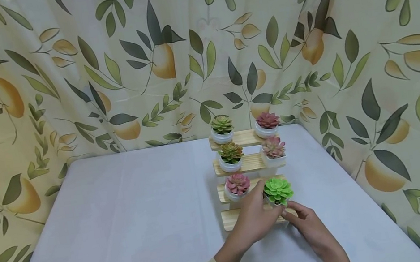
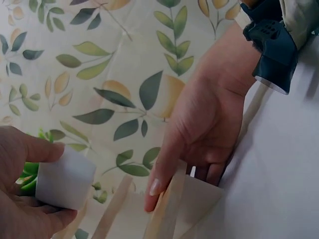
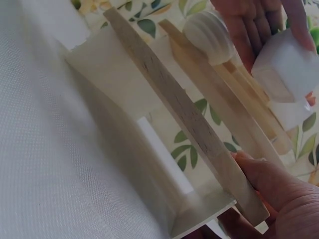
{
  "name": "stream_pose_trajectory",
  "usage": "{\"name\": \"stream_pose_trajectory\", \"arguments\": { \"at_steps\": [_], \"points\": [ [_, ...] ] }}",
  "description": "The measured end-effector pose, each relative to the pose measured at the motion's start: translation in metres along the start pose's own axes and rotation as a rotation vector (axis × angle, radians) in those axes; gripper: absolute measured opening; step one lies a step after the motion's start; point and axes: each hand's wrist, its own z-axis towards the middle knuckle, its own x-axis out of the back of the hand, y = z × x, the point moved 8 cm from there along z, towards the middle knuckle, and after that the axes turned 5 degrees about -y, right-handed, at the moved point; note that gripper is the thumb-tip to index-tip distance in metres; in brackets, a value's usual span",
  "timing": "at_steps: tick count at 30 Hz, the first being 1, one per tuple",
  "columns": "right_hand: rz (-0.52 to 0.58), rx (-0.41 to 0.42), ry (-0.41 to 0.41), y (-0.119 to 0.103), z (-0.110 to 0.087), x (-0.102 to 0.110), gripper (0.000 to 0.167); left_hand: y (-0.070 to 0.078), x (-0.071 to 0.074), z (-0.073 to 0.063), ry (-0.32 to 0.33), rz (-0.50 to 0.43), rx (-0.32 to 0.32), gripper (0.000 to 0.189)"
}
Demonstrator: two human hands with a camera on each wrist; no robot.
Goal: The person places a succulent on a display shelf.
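My left hand [image 1: 256, 218] holds a small white pot [image 2: 66, 178] with a bright green artificial succulent [image 1: 278, 190], thumb on one side and fingers on the other. The pot is at the right end of the wooden stand's [image 1: 233, 220] lower steps; I cannot tell whether it touches a slat. My right hand [image 1: 310, 227] grips the right end of the lowest slat [image 3: 174, 109], with the thumb on the wood and the other fingers partly hidden beneath the white side panel [image 3: 204, 211]. A pink succulent [image 1: 238, 183] in a round white pot stands left of the held one.
Higher steps bear a yellow-green succulent [image 1: 231, 152], a pale pink one [image 1: 273, 146], a light green one [image 1: 221, 124] and a dark pink one [image 1: 267, 119], all in white pots. The white-covered table [image 1: 146, 222] extends left of the stand. A leaf-and-fruit-patterned curtain [image 1: 173, 100] hangs behind.
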Motion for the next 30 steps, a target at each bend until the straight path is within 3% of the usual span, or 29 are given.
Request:
{"name": "stream_pose_trajectory", "arguments": {
  "at_steps": [15,30],
  "points": [
    [-0.005,0.018,0.003,-0.002,0.0,-0.001,0.048,-0.01,-0.017,0.024,0.104,0.113,0.024,0.058],
    [-0.048,0.0,0.001,-0.003,0.0,0.001,0.054,-0.021,-0.024,0.033,0.177,0.082,0.014,0.061]
  ]
}}
